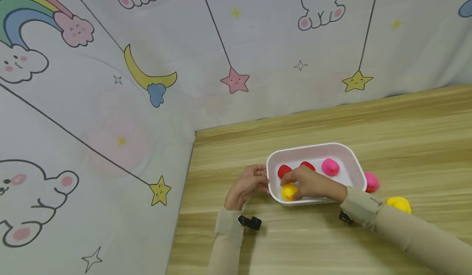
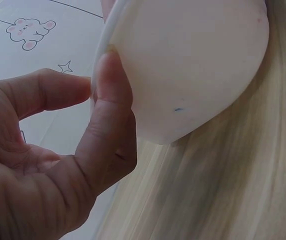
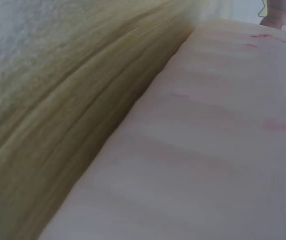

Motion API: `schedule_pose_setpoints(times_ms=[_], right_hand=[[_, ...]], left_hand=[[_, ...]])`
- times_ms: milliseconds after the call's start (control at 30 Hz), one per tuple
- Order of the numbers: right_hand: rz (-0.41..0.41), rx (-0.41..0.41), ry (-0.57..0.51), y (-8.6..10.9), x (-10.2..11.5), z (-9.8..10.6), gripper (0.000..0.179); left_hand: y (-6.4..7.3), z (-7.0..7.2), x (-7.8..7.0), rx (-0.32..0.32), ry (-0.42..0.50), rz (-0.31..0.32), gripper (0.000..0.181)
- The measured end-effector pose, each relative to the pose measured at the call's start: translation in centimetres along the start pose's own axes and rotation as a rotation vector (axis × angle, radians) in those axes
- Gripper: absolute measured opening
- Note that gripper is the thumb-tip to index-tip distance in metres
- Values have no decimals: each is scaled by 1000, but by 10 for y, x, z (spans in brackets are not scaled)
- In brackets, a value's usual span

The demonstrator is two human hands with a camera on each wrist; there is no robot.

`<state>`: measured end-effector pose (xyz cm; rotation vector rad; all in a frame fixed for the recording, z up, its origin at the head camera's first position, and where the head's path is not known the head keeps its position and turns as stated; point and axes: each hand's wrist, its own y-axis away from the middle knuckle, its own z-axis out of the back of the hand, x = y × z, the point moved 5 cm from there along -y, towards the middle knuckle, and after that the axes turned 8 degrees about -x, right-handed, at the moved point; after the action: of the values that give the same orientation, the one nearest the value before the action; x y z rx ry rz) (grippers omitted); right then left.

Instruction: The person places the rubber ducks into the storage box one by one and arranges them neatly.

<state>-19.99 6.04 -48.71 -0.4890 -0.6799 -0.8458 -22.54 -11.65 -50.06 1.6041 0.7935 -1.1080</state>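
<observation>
In the head view a white plastic tub (image 1: 352, 156) stands on the wooden table. My right hand (image 1: 311, 182) reaches over its near wall and grips a yellow rubber duck (image 1: 289, 192) in the near left corner, thumb and fingers on either side. Beside that hand lie two red toys (image 1: 284, 171), partly hidden by it, and a pink rubber duck (image 1: 330, 167). At the tub's left end, my left hand (image 1: 252, 182) holds the rim. The left wrist view has its fingertips (image 2: 114, 75) pinching at the lip, against the outer wall.
Right of the tub, a pink toy (image 1: 372, 182) stands close to its outer wall. Another yellow toy (image 1: 399, 204) lies farther right, partly behind the right sleeve (image 1: 409, 230). Patterned white cloth (image 1: 280, 90) borders the table (image 1: 221, 152) at the back and left.
</observation>
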Motion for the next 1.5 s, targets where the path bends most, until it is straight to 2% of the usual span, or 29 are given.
schedule_pose_setpoints(times_ms=[233, 333, 567, 800, 967, 1200, 1333, 1500], right_hand=[[46, -21, 59, 4, 0, -2, 32], [47, -35, 57, 7, -1, 1, 32], [106, -72, 29, 15, 0, 15, 33], [36, -156, -41, 35, -4, 50, 33], [-33, -188, -174, 58, -16, 71, 34], [-119, -184, -345, 88, -26, 100, 44], [-185, -209, -355, 104, -35, 113, 45], [-202, -293, -295, 124, -48, 127, 42]], left_hand=[[0, -1, -1, 6, -5, -12, 48], [0, -1, 0, 15, -7, -16, 48], [2, -1, 2, 12, -14, -19, 49], [0, 1, 4, 0, -5, -16, 47], [0, 0, 4, 14, 0, -15, 47], [1, 0, 5, 22, -11, -8, 46], [1, 0, 5, 22, -11, -11, 46], [1, 0, 4, 28, -11, -13, 46]])
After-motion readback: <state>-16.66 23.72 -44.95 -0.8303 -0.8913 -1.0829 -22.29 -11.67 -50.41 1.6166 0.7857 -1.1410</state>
